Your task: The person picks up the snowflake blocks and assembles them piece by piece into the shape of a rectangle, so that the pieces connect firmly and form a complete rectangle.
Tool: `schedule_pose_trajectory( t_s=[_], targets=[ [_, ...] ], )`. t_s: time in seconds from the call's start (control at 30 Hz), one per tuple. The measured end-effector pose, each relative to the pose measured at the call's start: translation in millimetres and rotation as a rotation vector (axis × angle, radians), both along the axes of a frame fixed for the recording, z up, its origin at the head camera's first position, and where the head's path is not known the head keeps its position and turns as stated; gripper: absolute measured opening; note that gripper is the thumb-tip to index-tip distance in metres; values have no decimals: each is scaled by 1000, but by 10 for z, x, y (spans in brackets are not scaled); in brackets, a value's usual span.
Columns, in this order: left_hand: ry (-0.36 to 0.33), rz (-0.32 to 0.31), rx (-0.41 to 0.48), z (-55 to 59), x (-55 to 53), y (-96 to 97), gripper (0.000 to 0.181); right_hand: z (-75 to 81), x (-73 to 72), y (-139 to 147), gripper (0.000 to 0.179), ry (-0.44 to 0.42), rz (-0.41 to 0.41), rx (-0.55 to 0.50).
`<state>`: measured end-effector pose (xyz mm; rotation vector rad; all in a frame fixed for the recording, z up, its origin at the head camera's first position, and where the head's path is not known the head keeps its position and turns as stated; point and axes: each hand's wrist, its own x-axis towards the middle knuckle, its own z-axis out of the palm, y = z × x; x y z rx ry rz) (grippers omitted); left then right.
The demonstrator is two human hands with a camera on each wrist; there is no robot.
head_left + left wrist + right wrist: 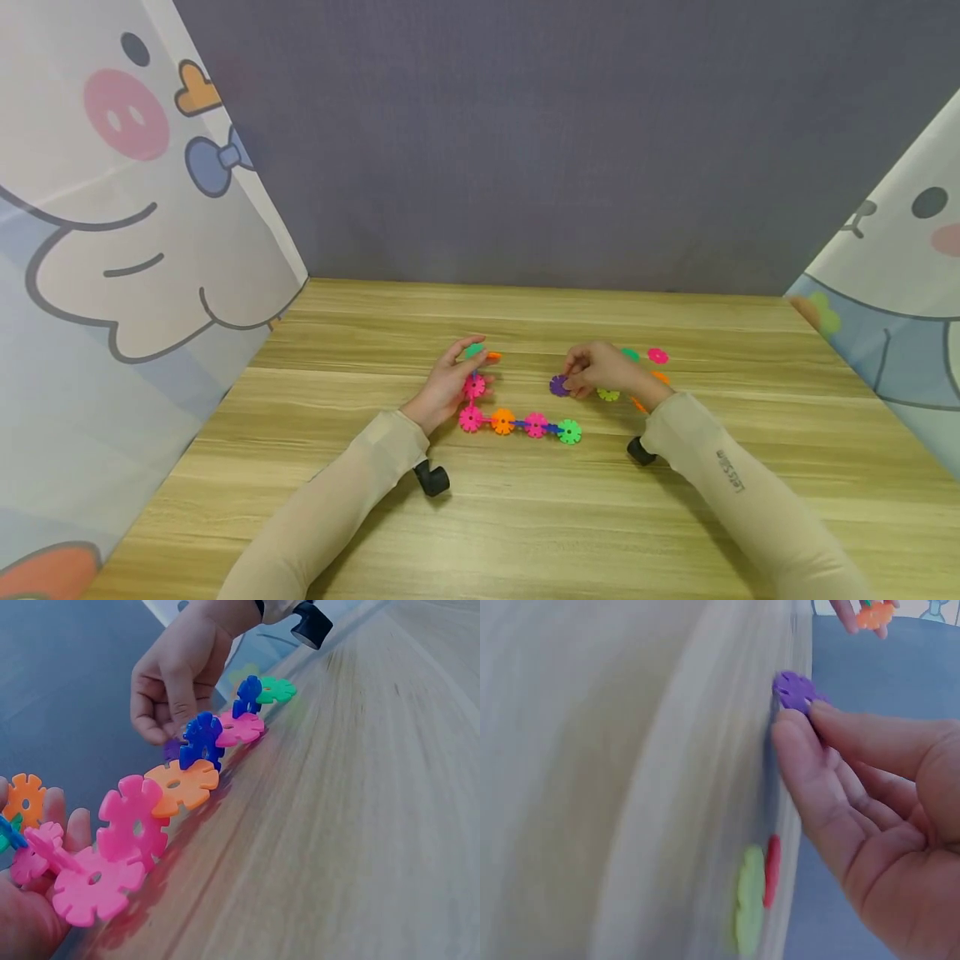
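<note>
While our left hand (444,386)'s holding the chain (498,428), our right hand (603,367)'s pinching a purple disc (556,385); joining's probably needing careful aim.

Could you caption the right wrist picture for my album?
A right hand pinches a purple notched disc, while a yellow-green disc lies on the wooden tabletop.

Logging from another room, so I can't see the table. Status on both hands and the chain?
Left hand holds linked chain. Right hand pinches purple disc, not joined to chain. No obstruction visible between disc and chain.
</note>
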<state>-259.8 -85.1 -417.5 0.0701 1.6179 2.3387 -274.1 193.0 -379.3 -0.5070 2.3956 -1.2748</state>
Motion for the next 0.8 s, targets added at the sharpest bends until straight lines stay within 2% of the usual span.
schedule_pose_trajectory(
  t_s=[0.23, 0.43, 0.8],
  targets=[
    [-5, -2, 5, 0, -8, 15, 46, -63, -3, -156, 17, -52, -120, -150],
    [0, -3, 0, -8, -20, 14, 46, -80, -13, -264, 23, -80, -129, -282],
    [-2, -1, -8, -8, -18, 27, 46, -141, -18, -443, 17, -157, -134, -485]
  ],
)
